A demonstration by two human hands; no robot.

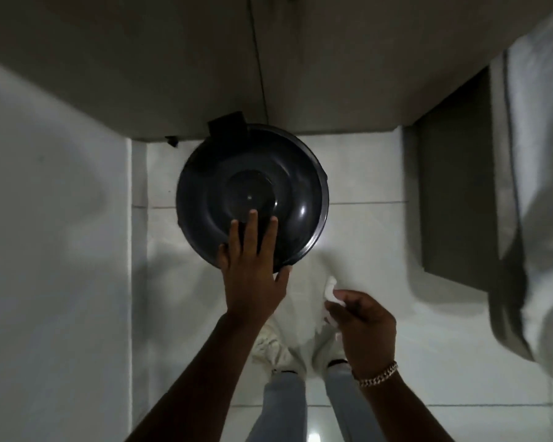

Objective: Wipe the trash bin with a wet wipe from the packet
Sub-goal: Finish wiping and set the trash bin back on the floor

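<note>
Nearest the camera: two bare forearms, reaching down and forward. Right hand, with a chain bracelet at the wrist, curled closed around a crumpled white wet wipe; wipe protruding from the fingertips on the far side. Held clear of the bin, just off its near rim, above the floor.

Left hand spread flat, fingers extended and slightly splayed, laid across the near edge of the trash bin lid. Fingertips reaching the recessed central disc; thumb hooked outside the rim. Nothing gripped.

Trash bin: round, dark, glossy, seen from directly above, standing on pale tiled floor. Hinge block at the far edge, set against the base of a beige wall. Far rim touching or nearly touching that wall; cannot tell which.

Left of the bin: narrow strip of floor, then a white vertical surface. Right of the bin: wider open floor, bounded by a dark panel and hanging pale cloth. Near side: light shoes and grey trouser legs standing just behind the bin.
</note>
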